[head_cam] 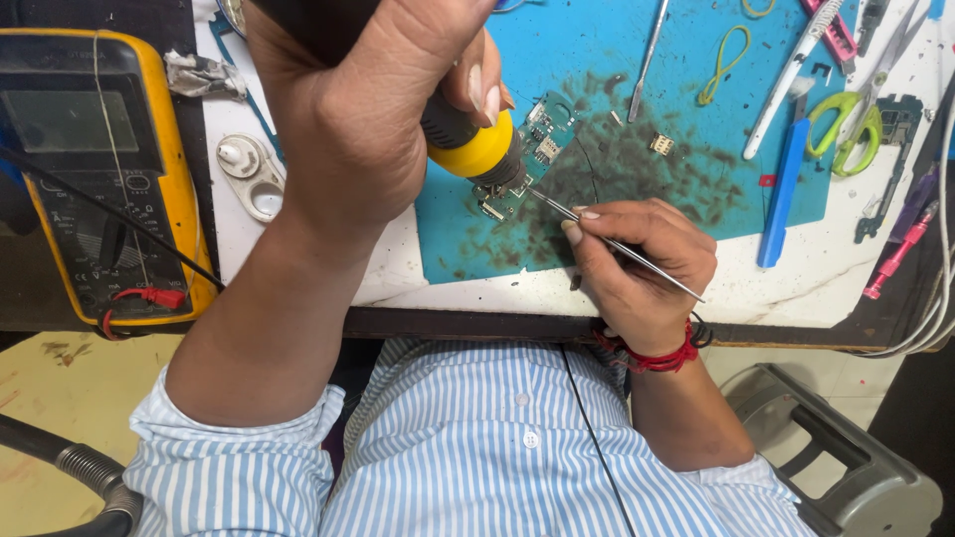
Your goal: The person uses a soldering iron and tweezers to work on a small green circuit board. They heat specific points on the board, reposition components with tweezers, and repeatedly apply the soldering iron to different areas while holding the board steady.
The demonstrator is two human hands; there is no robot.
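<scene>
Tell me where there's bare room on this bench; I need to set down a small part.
Freest: the white bench strip below the blue mat, right of the right hand. Crowded: mat's top right, around scissors and blue pry tool, and mid-mat by the circuit board.

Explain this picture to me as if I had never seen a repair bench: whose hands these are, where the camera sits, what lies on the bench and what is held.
There is no machine here: a person works with two bare hands, filmed by one camera on their head looking down. The left hand has its grip around a hot tool with a yellow collar, its tip over a small green circuit board. The right hand pinches thin metal tweezers pointing at that board. The board lies on a stained blue mat. A yellow meter sits at the left; green-handled scissors and a blue prying stick lie at the right.
</scene>
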